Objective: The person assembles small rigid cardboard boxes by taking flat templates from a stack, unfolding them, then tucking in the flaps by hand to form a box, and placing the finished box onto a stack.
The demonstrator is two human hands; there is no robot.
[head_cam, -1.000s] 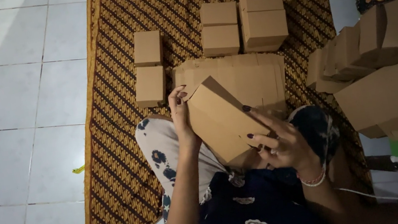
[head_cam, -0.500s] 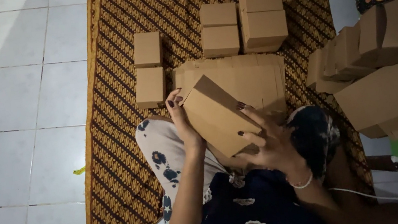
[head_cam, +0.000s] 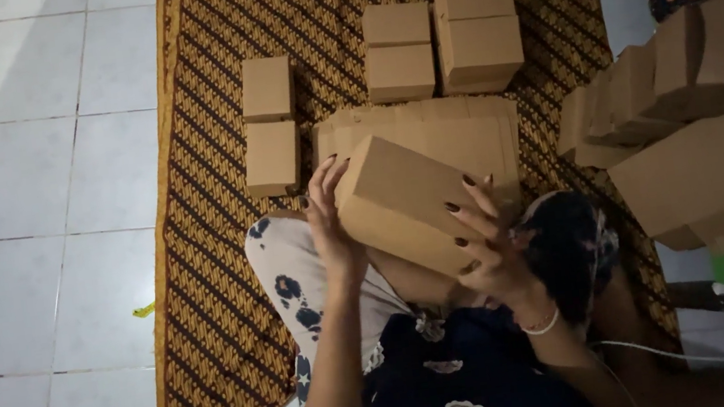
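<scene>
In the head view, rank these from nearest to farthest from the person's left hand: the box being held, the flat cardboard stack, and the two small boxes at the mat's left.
1. Held box, touching the left hand.
2. Flat cardboard stack, just behind the held box.
3. Two small boxes, farther up and left on the patterned mat.

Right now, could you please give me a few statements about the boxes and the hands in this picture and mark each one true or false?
1. Both hands hold one cardboard box. True: the left hand and right hand grip its two ends.
2. The box in hand rests flat on the mat. False: it is lifted and tilted above the lap.
3. A stack of flat cardboard sheets lies on the patterned mat beyond the hands. True.
4. The floor tiles are black. False: they are white.
5. Two small boxes sit left of the sheets. True.
</scene>
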